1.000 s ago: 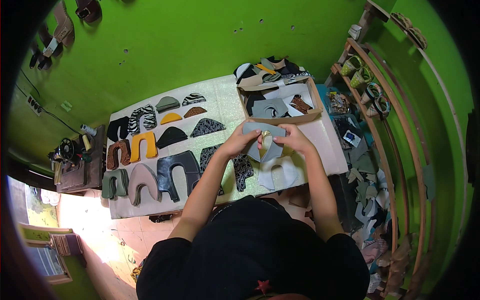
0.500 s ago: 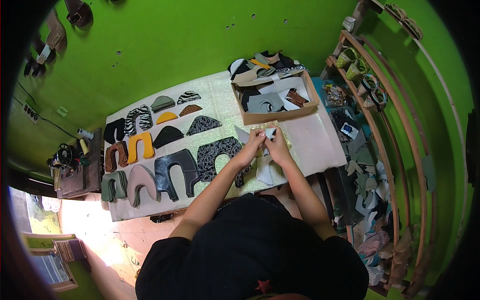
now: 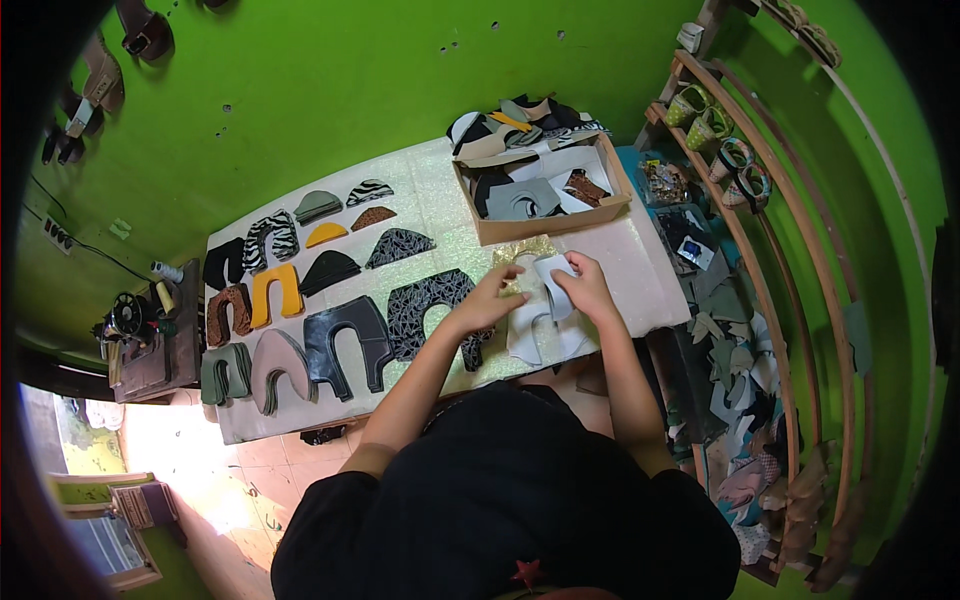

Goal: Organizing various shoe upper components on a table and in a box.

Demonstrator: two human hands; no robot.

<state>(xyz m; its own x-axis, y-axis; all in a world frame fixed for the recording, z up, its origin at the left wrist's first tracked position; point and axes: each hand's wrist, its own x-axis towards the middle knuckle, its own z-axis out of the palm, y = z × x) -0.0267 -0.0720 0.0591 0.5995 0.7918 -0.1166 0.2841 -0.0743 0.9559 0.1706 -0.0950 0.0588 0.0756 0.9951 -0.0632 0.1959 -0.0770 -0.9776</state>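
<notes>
Both hands are on a pale grey shoe-upper piece (image 3: 548,285): right hand (image 3: 588,288) grips its edge, left hand (image 3: 488,300) pinches the other side, just below the cardboard box (image 3: 545,225) of cut pieces.

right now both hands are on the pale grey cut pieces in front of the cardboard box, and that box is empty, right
Not quite. Both the left hand and the right hand are on the pale grey cut pieces in front of the cardboard box, but the box is not empty: the head view shows it holding more cut pieces.
</notes>
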